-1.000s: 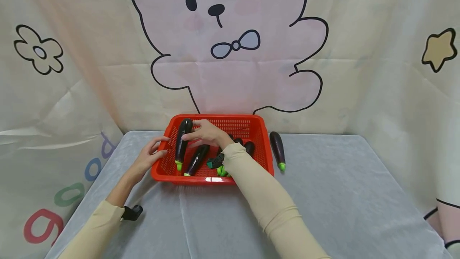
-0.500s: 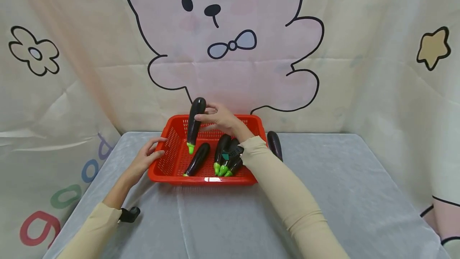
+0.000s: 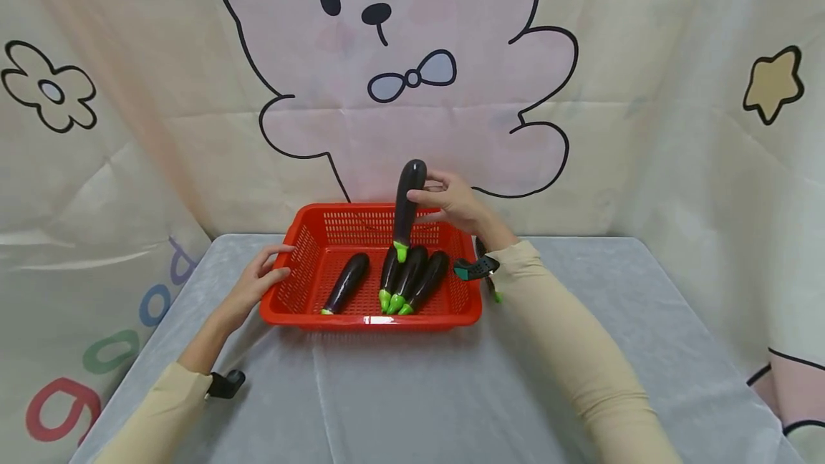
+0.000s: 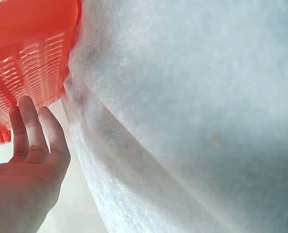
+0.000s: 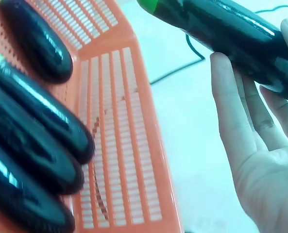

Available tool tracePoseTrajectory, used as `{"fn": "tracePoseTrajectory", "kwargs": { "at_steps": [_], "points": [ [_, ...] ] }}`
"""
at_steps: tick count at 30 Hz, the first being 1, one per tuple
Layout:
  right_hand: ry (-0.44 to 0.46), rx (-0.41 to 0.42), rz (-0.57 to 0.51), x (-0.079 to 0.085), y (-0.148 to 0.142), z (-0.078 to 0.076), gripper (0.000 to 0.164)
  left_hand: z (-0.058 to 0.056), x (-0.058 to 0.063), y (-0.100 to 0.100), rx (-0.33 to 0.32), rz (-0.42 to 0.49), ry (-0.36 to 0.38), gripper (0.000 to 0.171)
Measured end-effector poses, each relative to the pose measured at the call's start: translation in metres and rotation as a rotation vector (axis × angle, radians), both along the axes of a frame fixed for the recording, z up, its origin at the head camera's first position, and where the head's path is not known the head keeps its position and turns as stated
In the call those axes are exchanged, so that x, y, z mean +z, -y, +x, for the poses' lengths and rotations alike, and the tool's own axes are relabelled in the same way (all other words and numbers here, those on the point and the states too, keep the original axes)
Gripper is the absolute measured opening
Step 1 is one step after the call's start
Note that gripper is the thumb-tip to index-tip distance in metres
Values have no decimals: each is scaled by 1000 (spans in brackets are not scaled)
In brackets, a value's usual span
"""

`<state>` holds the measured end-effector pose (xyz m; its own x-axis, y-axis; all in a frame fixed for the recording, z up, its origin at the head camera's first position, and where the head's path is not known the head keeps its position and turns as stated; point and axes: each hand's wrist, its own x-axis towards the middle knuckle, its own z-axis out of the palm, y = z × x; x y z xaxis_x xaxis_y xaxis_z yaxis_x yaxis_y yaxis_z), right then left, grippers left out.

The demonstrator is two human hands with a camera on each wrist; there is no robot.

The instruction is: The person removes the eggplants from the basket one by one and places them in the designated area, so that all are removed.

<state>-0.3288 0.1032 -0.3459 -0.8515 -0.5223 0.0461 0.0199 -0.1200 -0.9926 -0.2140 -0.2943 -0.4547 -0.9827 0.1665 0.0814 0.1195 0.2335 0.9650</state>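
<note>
My right hand (image 3: 459, 200) holds a dark purple eggplant (image 3: 409, 195) between thumb and fingers, raised above the back of the red basket (image 3: 370, 320). Its green stem end points down over the eggplants inside. In the right wrist view the held eggplant (image 5: 231, 34) lies across the fingers, beyond the basket's rim. Against the basket's left side rests my left hand (image 3: 248, 288), fingers extended. The left wrist view shows those fingertips (image 4: 26, 103) at the slotted wall. Inside the basket, one eggplant (image 3: 348, 282) lies left of centre, and three eggplants (image 3: 409, 281) lie side by side to the right.
Just right of the basket, another eggplant (image 3: 495, 297) lies on the grey cloth-covered table (image 3: 412, 392), mostly hidden by the right wrist. A printed curtain (image 3: 412, 131) with a bear hangs close behind the basket.
My right hand has lifted an eggplant from the basket's left side and carried it up and right, over the three grouped eggplants. My left hand stays at the basket's left side.
</note>
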Motion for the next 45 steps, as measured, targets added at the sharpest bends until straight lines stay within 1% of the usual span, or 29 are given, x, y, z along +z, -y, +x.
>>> {"fn": "tracePoseTrajectory", "kwargs": {
  "at_steps": [7, 13, 16, 21, 27, 30, 33, 38, 41, 45],
  "points": [
    [-2, -54, 2, -1, -38, 6, 53, -2, 3, 1, -21, -4, -6, 48],
    [-15, -87, 5, -7, -69, 7, 43, 0, 3, 1, -23, -12, 0, 49],
    [-15, -112, -2, -9, -84, 7, 42, 1, 3, 1, -16, -13, 5, 50],
    [-18, -150, 29, -14, -107, 9, 40, 2, 2, 0, 1, -16, 13, 51],
    [-28, -169, 58, -22, -133, 15, 34, 3, 2, 0, -4, -15, 14, 51],
    [-18, -187, 68, -27, -145, 17, 35, 3, 1, 0, -6, -17, 18, 50],
    [6, -202, 82, -30, -158, 19, 40, 2, 0, 1, -4, -21, 25, 49],
    [26, -216, 156, -35, -177, 23, 44, 1, -1, 1, 1, -29, 34, 49],
    [30, -221, 211, -43, -187, 23, 47, 1, 0, 0, -2, -30, 34, 49],
    [74, -223, 263, -59, -199, 21, 52, 1, 0, 0, -4, -29, 38, 50]
  ]
}}
